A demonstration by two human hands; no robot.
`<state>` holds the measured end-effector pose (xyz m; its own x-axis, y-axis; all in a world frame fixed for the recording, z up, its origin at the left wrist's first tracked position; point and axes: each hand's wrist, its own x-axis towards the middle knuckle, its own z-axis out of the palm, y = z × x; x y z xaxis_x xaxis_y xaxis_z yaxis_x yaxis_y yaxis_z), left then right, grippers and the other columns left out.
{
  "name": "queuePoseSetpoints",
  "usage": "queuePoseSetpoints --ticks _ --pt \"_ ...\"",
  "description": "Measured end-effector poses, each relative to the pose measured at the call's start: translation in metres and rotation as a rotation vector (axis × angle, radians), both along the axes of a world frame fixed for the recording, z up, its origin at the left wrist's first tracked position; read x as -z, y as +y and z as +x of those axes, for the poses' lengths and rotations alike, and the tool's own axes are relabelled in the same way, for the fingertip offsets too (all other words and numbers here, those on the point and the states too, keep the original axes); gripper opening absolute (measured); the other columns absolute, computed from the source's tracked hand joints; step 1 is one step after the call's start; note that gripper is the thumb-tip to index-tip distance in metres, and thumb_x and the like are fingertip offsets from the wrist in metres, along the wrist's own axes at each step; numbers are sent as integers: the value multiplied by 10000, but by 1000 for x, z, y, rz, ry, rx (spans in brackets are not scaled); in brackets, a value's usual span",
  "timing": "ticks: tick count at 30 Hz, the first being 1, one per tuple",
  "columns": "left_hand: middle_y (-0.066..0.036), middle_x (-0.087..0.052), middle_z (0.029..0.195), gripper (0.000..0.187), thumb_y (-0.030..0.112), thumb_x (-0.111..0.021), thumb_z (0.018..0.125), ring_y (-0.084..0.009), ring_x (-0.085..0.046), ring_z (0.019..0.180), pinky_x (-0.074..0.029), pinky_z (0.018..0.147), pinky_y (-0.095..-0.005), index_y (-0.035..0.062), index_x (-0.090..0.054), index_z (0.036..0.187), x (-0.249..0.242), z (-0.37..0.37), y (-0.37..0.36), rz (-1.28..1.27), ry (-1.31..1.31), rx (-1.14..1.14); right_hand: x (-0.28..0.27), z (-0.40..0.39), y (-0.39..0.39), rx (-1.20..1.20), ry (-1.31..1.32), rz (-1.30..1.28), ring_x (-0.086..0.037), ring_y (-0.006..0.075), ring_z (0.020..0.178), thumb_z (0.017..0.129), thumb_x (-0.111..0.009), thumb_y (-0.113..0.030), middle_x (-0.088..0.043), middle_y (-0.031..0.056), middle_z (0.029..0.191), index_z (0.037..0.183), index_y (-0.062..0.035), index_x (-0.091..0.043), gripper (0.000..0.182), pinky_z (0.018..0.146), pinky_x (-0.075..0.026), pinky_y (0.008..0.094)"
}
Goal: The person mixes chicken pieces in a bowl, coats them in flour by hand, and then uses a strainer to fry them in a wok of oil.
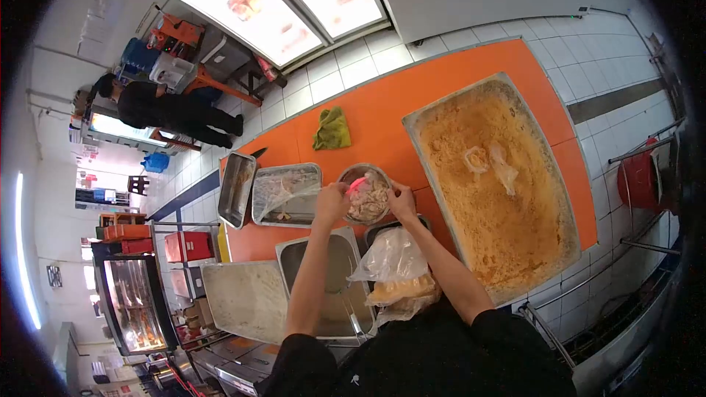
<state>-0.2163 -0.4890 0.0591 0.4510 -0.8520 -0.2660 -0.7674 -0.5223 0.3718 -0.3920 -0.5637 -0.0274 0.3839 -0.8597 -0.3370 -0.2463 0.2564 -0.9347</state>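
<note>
A round metal bowl (pixel 385 178) with pale pieces of raw meat (pixel 370 200) stands between my hands on the orange table. My left hand (pixel 332 203) is closed at the bowl's left side, on what looks like a pink utensil (pixel 357 184) lying over the meat; its full shape is hidden. On the opposite side, my right hand (pixel 402 203) grips the bowl's rim. Left of the bowl, a metal tray (pixel 255 206) holds a clear plastic bag (pixel 283 190) and a few pale scraps. Close below my right hand lies a bulging clear plastic bag (pixel 397 254).
A large tray of orange-brown crumbs (pixel 507 213) fills the right side, with pale pieces on it. A green cloth (pixel 332 129) lies beyond the bowl. A narrow metal pan (pixel 237 190), deep metal pan (pixel 323 268) and wide tray (pixel 243 298) sit leftward. Another person (pixel 165 112) stands at far left.
</note>
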Motion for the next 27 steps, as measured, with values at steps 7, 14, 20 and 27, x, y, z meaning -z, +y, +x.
queuePoseSetpoints --ticks 7,14,20,27 --pt "-177 -686 825 173 130 -620 787 -341 -686 792 -541 720 -464 89 -709 930 12 -61 2 37 -372 214 2 3 0 -11 -34 48 -627 185 720 856 -566 -138 -681 134 793 1194 -58 -653 358 688 -486 348" --pt "-169 -685 802 106 97 -630 739 -332 -687 790 -544 690 -444 103 -711 806 -20 -34 -7 83 -370 124 22 4 0 11 -68 101 -570 97 678 838 -625 -131 -675 37 774 1201 -118 -669 366 666 -494 311" --pt "-154 -698 866 226 101 -627 735 -332 -681 840 -536 732 -451 156 -741 922 6 -49 20 160 -443 178 19 6 3 9 -39 -50 -581 121 656 854 -616 -157 -654 49 711 1179 -135 -682 332 658 -493 317" --pt "-165 -693 852 140 175 -633 779 -319 -692 813 -546 696 -445 116 -736 853 -57 -27 13 192 -381 164 15 3 0 2 -33 50 -568 117 618 860 -616 -163 -624 51 652 1196 -138 -674 341 565 -464 308"
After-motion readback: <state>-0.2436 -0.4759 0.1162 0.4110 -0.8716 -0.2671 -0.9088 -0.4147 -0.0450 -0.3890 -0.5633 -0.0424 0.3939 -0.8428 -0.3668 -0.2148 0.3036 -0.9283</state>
